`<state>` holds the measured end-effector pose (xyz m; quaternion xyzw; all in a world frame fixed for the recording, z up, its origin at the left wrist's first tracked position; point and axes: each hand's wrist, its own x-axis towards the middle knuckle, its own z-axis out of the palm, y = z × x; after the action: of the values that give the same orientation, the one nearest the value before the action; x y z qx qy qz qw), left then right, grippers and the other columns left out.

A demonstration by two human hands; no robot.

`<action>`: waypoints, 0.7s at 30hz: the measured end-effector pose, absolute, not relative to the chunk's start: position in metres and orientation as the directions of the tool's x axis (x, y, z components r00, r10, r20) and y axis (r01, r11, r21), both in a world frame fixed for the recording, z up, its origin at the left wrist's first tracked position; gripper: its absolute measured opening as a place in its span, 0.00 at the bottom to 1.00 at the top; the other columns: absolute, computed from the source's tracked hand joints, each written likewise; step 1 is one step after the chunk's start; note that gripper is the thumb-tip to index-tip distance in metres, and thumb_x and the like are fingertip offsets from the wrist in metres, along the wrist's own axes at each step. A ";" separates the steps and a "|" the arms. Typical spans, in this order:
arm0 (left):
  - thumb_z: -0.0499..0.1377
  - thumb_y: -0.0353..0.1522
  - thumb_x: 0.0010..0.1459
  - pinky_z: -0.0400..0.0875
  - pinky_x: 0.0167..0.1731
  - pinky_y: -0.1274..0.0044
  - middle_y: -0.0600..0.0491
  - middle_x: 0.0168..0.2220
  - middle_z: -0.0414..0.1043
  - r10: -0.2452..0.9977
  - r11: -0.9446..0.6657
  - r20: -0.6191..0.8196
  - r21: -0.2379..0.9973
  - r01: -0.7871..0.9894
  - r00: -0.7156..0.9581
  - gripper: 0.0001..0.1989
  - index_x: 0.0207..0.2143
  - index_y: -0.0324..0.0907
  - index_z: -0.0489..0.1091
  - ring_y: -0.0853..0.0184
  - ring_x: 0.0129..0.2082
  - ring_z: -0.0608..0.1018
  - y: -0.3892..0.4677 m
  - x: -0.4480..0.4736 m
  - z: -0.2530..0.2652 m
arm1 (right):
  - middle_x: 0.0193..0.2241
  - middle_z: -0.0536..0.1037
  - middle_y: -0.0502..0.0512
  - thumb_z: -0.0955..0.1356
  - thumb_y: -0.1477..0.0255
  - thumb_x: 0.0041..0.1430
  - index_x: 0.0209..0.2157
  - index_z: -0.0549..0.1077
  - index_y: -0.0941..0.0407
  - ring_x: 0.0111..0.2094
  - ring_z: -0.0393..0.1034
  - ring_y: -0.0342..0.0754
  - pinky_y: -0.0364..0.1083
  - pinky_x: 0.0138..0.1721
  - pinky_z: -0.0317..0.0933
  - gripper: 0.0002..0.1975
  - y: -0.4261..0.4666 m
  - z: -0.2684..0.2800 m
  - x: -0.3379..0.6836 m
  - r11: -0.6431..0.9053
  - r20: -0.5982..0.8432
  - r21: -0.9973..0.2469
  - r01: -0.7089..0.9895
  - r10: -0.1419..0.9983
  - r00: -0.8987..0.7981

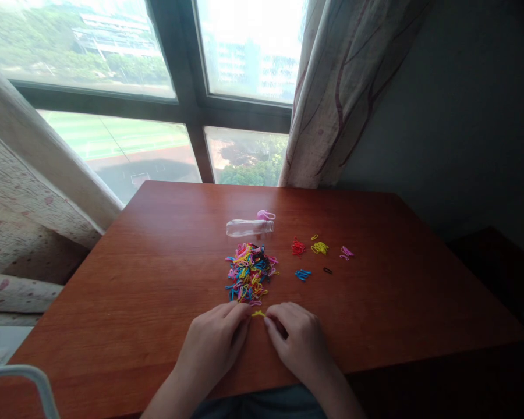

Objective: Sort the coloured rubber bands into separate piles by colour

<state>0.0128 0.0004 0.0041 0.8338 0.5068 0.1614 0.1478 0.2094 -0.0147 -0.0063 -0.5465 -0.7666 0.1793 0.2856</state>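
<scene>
A yellow rubber band (pixel 258 313) is pinched between the fingertips of my left hand (pixel 220 331) and my right hand (pixel 297 334), low over the table's near side. Both hands are closed on its ends. Just beyond them lies a mixed pile of coloured rubber bands (pixel 250 270). A pink band (pixel 255 303) sits at the pile's near edge. To the right are small groups sorted by colour: red bands (pixel 297 247), yellow bands (pixel 319 248), blue bands (pixel 303 274) and pink bands (pixel 346 252). One dark band (pixel 327 270) lies alone.
Behind the pile, a clear plastic bottle (pixel 248 227) lies on its side, with a pink cap (pixel 265 215) by its neck. The brown wooden table (pixel 157 262) reaches the window. Curtains (pixel 327 99) hang at both sides. A white curved rail (pixel 26 370) stands at lower left.
</scene>
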 end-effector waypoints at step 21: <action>0.51 0.31 0.65 0.71 0.31 0.76 0.54 0.37 0.80 0.928 -0.371 0.149 0.403 0.837 0.340 0.10 0.40 0.47 0.73 0.64 0.34 0.81 0.005 0.014 0.004 | 0.24 0.71 0.49 0.63 0.74 0.64 0.30 0.70 0.53 0.26 0.66 0.45 0.43 0.31 0.53 0.08 -0.014 -0.007 0.213 0.263 0.261 -0.635 0.726 0.958 -0.119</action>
<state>0.0142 0.0048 0.0043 0.8084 0.5458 0.1788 0.1284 0.2130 -0.0141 -0.0074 -0.5800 -0.7261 0.1793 0.3229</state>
